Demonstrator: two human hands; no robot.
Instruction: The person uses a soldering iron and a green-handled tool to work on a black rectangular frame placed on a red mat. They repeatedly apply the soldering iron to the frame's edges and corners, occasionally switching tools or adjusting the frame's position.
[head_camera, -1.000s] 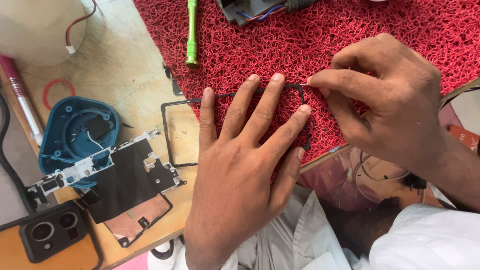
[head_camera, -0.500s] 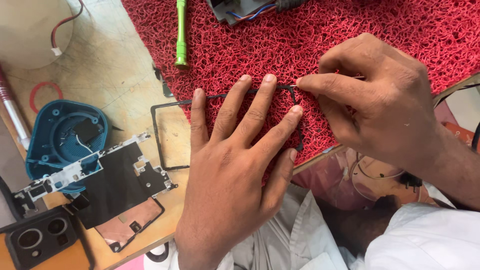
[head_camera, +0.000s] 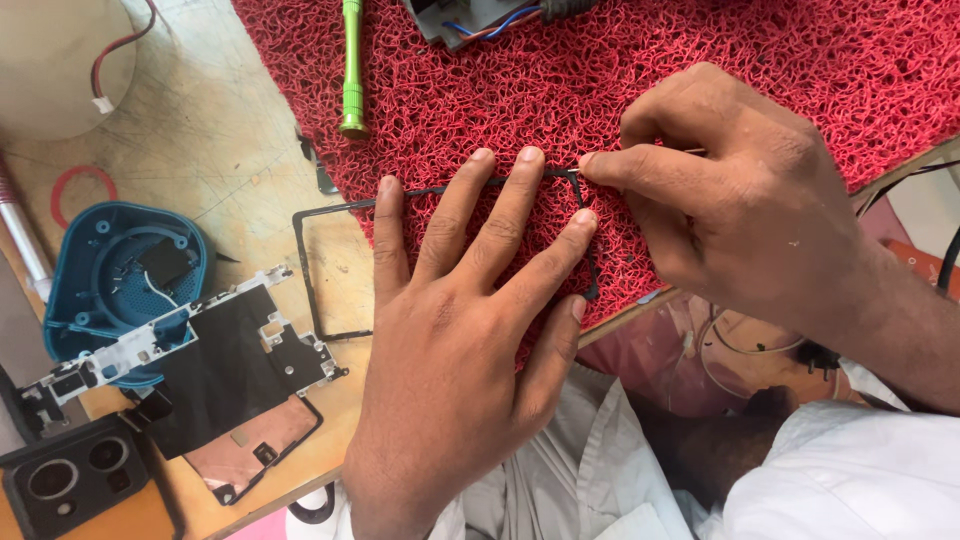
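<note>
Pinched right hand (head_camera: 740, 220) grip works thin tool at black frame's (head_camera: 310, 270) 1 o'clock corner; left hand (head_camera: 460, 340) flat, fingers spread, pressing frame onto red mat (head_camera: 700, 60), counter edge.

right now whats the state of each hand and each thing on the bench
left hand: flat, fingers spread, pressing the thin black frame
right hand: pinching at the frame's far corner
thin black frame: flat, half on the red mat
red mat: flat on bench
green screwdriver: lying untouched
phone midframe: bare, loose
</note>
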